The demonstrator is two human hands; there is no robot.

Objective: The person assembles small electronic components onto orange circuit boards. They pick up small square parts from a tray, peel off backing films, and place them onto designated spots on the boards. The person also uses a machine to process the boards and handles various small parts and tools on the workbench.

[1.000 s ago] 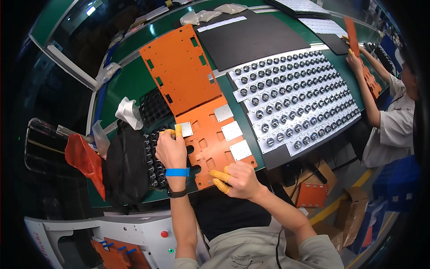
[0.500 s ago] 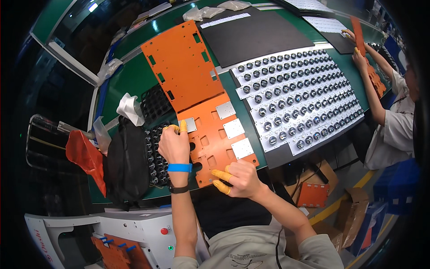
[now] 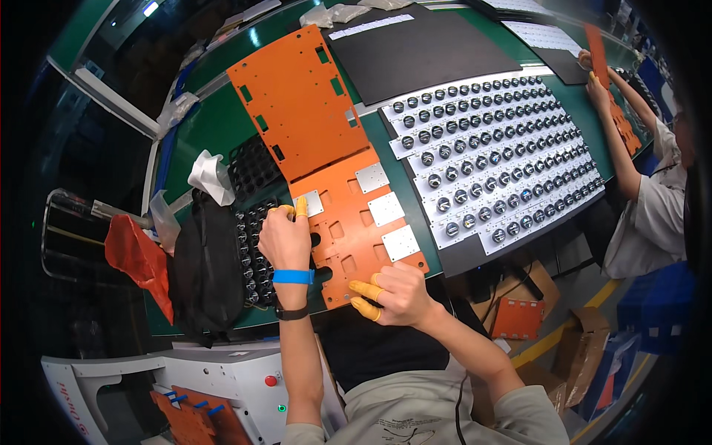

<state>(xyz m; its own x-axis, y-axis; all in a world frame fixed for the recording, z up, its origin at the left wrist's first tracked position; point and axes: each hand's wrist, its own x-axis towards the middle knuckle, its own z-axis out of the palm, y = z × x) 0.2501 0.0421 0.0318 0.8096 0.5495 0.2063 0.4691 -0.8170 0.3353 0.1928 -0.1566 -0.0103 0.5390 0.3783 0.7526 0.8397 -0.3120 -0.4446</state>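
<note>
An orange hinged fixture lies opened out, its lower panel (image 3: 345,222) near me and its hole-pierced lid (image 3: 297,100) folded away behind. Square silver-white plates (image 3: 386,210) sit along the right side of the lower panel. Another square plate (image 3: 314,202) lies at its upper left, where my left hand (image 3: 285,241) has a yellow-covered fingertip on it, the other fingers curled in. My right hand (image 3: 400,295) hovers at the panel's lower edge; its yellow-covered thumb and finger are apart with nothing visible between them. A blue band circles my left wrist.
Right of the fixture, white boards with rows of round black parts (image 3: 489,159) lie on black sheets (image 3: 423,55). Left are a black tray of round parts (image 3: 256,256), a black bag (image 3: 211,274) and a red bag (image 3: 139,256). A co-worker (image 3: 645,193) handles another orange fixture at far right.
The view has shifted slightly. My left finger stays on the upper-left plate, and my right hand keeps its place by the lower edge. The co-worker's hands have moved a little.
</note>
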